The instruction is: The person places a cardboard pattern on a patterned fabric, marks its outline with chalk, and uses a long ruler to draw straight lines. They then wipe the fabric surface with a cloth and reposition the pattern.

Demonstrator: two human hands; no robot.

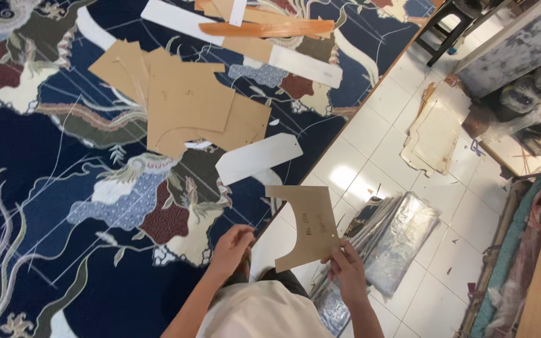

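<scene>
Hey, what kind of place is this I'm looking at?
Probably a garment-making or tailoring workshop. Patterned navy fabric is spread over a cutting table, brown cardboard pattern pieces lie on it, and the right hand holds another pattern piece. More templates lie on the tiled floor.

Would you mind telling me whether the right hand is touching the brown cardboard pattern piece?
Touching. The head view shows the right hand with its fingers pinching the lower edge of the brown cardboard pattern piece, holding it up past the table edge.
</scene>
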